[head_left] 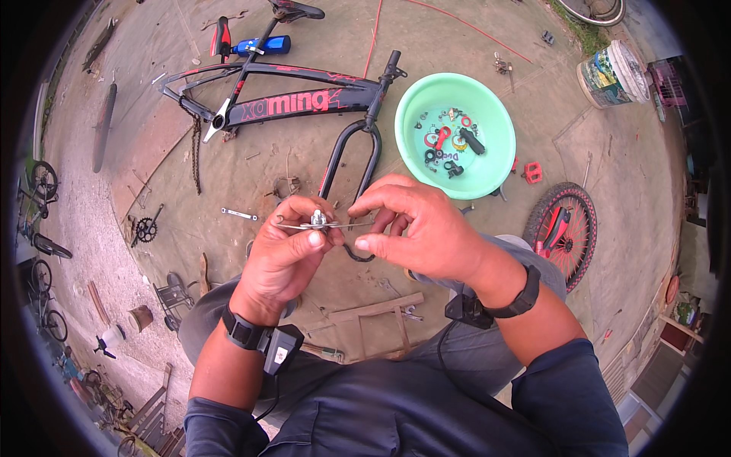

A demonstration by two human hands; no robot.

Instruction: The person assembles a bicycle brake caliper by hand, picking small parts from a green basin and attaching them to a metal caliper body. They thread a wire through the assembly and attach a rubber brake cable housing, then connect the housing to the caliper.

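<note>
Between thumb and fingers, my left hand (pixel 285 247) pinches a small silver metal part (pixel 318 218) with thin arms sticking out to both sides. Its exact kind cannot be made out. My right hand (pixel 419 228) is curled at the right end of the thin arm, thumb and forefinger apart. No grip by that hand shows. Beyond my hands lies a black bicycle frame (pixel 304 97) with red lettering, its fork (pixel 373 148) pointing toward me. A light green basin (pixel 407 141) stands to the right, with small black and red parts inside.
At right lies a wheel with red spokes (pixel 567 244), with a red pedal (pixel 533 172) beyond it. A wrench (pixel 239 214), a crankset (pixel 147 228) and a chain (pixel 196 152) lie at left. Wooden pieces (pixel 373 308) are between my legs. A bucket (pixel 609 76) stands far right.
</note>
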